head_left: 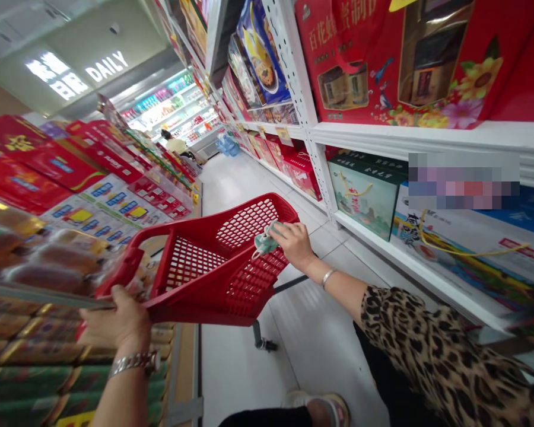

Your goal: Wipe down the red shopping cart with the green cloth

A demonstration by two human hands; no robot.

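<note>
A red plastic shopping cart (196,255) with perforated sides stands in the aisle in front of me. My left hand (120,317) is closed around the near end of its handle (120,279), partly hiding it. At the cart's right rim, my right hand (290,242) grips a small pale green cloth (266,240) with white cord-like loops hanging from it. The cloth lies against the rim, and I cannot make out its exact kind. Through the mesh, no goods can be made out inside the cart basket.
White shelving (318,136) with red gift boxes (365,65) and a green gift box (365,190) lines the right. Stacked packages (84,196) crowd the left. A person (175,142) is near the lit cooler (173,107) at the far end. Tiled floor (231,178) runs between.
</note>
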